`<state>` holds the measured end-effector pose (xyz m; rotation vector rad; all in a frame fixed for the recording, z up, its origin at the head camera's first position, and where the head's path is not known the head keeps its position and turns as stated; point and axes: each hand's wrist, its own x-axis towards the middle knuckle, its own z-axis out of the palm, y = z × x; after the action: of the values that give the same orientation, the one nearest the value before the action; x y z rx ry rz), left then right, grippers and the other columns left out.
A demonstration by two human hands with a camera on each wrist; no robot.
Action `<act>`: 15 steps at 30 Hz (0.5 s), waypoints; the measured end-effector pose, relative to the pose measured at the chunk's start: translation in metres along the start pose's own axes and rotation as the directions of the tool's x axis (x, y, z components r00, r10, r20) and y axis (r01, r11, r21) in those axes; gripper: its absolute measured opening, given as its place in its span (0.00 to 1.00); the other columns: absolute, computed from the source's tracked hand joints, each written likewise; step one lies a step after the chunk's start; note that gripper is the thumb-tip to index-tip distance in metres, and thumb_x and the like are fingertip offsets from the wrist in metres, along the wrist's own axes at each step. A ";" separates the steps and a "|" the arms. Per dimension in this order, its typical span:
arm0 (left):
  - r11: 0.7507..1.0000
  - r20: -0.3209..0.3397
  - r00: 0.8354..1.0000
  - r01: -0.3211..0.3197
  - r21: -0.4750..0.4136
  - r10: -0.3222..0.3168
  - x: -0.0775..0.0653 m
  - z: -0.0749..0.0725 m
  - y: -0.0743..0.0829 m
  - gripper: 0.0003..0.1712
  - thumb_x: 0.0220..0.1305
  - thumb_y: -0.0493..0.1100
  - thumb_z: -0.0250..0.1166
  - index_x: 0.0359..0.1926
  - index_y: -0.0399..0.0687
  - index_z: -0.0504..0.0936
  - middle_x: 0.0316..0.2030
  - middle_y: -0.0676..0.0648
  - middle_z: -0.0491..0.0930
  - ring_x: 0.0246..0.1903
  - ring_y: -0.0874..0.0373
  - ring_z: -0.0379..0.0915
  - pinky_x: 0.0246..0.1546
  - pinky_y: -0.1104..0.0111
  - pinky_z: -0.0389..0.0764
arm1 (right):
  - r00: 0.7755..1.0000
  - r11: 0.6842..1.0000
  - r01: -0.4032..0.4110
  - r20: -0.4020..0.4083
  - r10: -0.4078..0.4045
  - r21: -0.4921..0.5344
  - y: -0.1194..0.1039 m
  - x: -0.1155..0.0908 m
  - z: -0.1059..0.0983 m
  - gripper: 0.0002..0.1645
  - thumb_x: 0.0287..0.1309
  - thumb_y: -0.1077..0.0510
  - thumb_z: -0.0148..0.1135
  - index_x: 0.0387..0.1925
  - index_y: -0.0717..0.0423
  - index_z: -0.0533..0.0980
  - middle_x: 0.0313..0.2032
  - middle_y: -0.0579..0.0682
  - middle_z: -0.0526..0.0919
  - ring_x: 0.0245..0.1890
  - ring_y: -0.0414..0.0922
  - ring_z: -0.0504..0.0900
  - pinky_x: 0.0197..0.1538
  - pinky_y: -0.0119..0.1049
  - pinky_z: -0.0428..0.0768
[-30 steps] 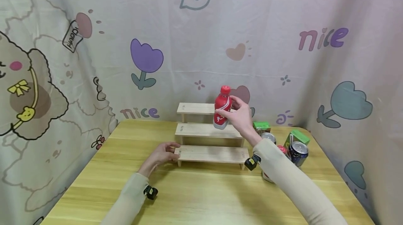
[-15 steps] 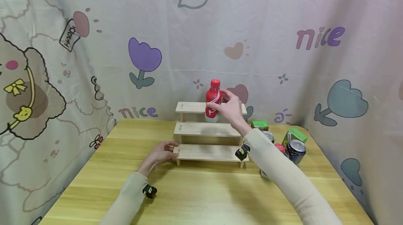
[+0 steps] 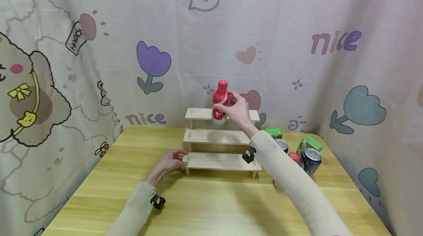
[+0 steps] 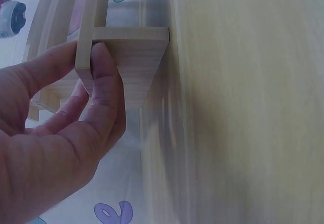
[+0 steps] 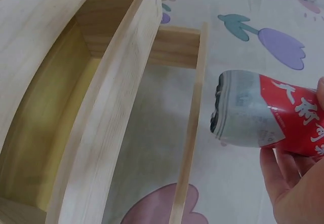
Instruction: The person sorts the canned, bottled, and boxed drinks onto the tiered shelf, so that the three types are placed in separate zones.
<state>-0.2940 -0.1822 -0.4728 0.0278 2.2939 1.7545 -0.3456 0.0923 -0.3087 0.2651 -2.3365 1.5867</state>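
A red-capped drink bottle point(image 3: 220, 108) with a red label and clear base is upright in my right hand point(image 3: 238, 110), gripped between thumb and fingers. It is in front of or above the top tier of a three-tier wooden shelf point(image 3: 224, 161). In the right wrist view, a gap shows between the bottle's base point(image 5: 240, 110) and the top board point(image 5: 195, 112). My left hand point(image 3: 170, 162) pinches the left end of the lowest board. The left wrist view shows its thumb and fingers on either side of that board point(image 4: 85, 57).
Right of the shelf stand a dark blue can point(image 3: 311, 160), green-topped drink cartons point(image 3: 312, 143), a silver-topped can point(image 3: 281, 144) and a red-capped bottle point(image 3: 294, 156). My right forearm partly hides this group. A printed curtain point(image 3: 198, 45) hangs behind the wooden table point(image 3: 211, 206).
My right hand has carried the bottle left and up, from in front of the middle tier to the top tier's level. My left hand has stayed on the shelf.
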 end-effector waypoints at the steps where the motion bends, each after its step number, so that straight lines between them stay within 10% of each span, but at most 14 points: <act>1: 1.000 0.005 1.000 -0.002 0.000 0.002 0.000 0.000 0.000 0.32 0.52 0.29 0.71 0.60 0.36 0.74 0.47 0.36 0.77 0.37 0.51 0.78 0.42 0.63 0.86 | 1.000 1.000 0.000 -0.003 0.000 0.002 0.001 0.001 0.001 0.45 0.47 0.47 0.77 0.67 0.49 0.69 0.56 0.52 0.82 0.54 0.47 0.82 0.59 0.43 0.81; 15: 0.999 0.011 1.000 -0.014 -0.031 0.014 -0.001 0.003 0.001 0.31 0.52 0.27 0.69 0.59 0.33 0.74 0.45 0.36 0.76 0.36 0.52 0.77 0.40 0.63 0.86 | 1.000 1.000 0.020 0.022 -0.020 -0.003 0.003 0.025 0.016 0.46 0.48 0.50 0.77 0.69 0.49 0.67 0.57 0.51 0.81 0.54 0.47 0.82 0.60 0.42 0.81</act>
<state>-0.2923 -0.1793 -0.4720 0.0480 2.2637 1.7918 -0.3726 0.0788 -0.3079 0.3051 -2.3454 1.5782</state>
